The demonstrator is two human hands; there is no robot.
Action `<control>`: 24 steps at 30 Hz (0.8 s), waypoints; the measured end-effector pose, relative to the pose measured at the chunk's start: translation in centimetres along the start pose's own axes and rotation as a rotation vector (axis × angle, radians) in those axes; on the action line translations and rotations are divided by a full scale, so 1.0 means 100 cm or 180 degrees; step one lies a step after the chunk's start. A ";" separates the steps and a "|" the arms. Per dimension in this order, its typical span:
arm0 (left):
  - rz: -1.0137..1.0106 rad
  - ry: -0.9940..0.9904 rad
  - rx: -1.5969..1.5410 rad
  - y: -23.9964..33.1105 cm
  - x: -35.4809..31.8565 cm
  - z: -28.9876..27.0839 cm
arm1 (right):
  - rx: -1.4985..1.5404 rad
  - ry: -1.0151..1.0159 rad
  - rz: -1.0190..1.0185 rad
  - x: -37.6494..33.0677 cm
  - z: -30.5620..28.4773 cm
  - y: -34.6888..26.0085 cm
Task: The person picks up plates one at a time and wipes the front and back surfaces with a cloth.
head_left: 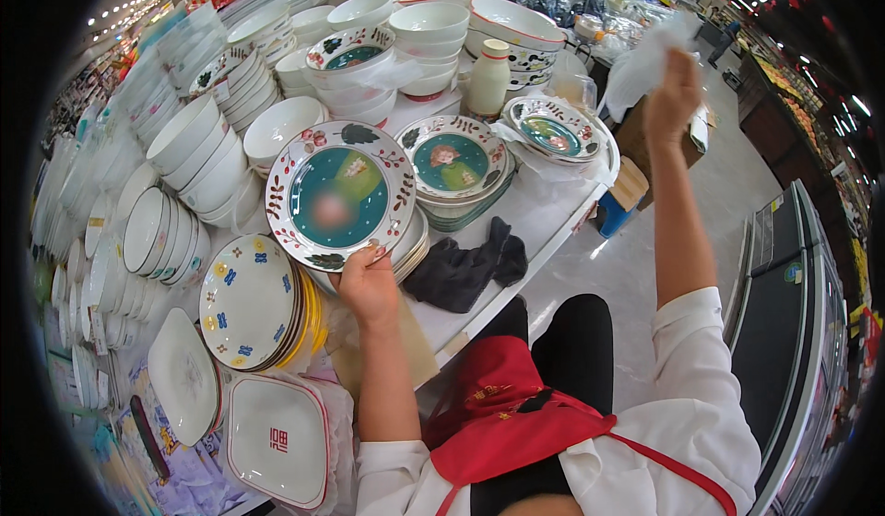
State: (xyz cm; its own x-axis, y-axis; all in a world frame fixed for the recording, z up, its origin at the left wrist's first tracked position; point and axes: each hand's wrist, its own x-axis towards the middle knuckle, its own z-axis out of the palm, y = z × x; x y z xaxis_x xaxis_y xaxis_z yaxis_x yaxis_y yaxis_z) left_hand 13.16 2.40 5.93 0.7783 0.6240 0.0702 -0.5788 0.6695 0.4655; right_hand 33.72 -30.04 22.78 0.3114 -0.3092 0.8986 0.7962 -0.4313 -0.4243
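Two hands were occupied: a teal-centred floral plate (339, 195) was gripped at its near rim by the left hand (367, 285) and tilted up, its face exposed, above a plate stack, while a white cloth (645, 59) was clutched in the raised right hand (673, 96), far right.

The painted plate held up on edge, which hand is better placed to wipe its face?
Probably the right hand: it holds a white cloth raised and free, while the left hand grips the painted plate by its lower rim.
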 end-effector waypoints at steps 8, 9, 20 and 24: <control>-0.0107 -0.0201 -0.0028 -0.008 0.005 -0.012 | -0.0891 -0.3401 -0.0138 -0.112 0.023 0.050; -0.0089 -0.0223 -0.0048 -0.007 0.005 -0.011 | -0.0957 -0.3592 0.0190 -0.115 0.022 0.051; -0.0132 -0.0192 0.0007 -0.001 -0.002 -0.010 | -0.0481 -0.2295 -0.0707 -0.129 0.000 -0.038; -0.0187 -0.0347 0.0011 -0.004 -0.004 -0.003 | -0.0174 -0.3443 -0.0314 -0.220 -0.018 -0.079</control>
State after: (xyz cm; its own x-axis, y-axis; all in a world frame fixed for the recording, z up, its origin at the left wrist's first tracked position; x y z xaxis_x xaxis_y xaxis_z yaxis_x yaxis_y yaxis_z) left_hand 13.06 2.02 5.46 0.8327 0.5362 0.1380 -0.5308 0.7022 0.4746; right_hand 19.66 -21.37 6.20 0.5605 0.6276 0.5402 0.8270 -0.4586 -0.3253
